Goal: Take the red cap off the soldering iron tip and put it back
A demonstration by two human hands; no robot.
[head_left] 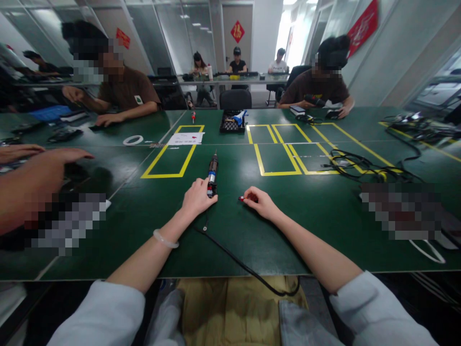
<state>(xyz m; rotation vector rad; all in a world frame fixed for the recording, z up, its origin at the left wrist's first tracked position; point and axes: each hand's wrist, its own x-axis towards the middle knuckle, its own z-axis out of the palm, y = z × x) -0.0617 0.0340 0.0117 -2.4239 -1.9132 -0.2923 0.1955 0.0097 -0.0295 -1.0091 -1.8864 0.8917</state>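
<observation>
My left hand (pixel 198 198) is closed around the rear end of what looks like an electric screwdriver (pixel 212 168), its inner parts bare. Dark, silver and blue sections show along it, and its thin tip points away from me over the green table. My right hand (pixel 258 201) pinches a small red part (pixel 241 198) between thumb and finger, just above or on the tabletop; its kind is too small to make out. A black cable (pixel 237 259) runs from near the left hand over the table edge. A small ring-shaped end (pixel 205 228) lies beside it.
A black box (pixel 222 129) with a blue-and-white item stands at the back. A white paper (pixel 186 138), yellow tape outlines (pixel 281 173) and a tape roll (pixel 133 140) lie ahead. Cables (pixel 355 161) tangle at right. Co-workers sit opposite; another person's arm (pixel 32 187) reaches in at left.
</observation>
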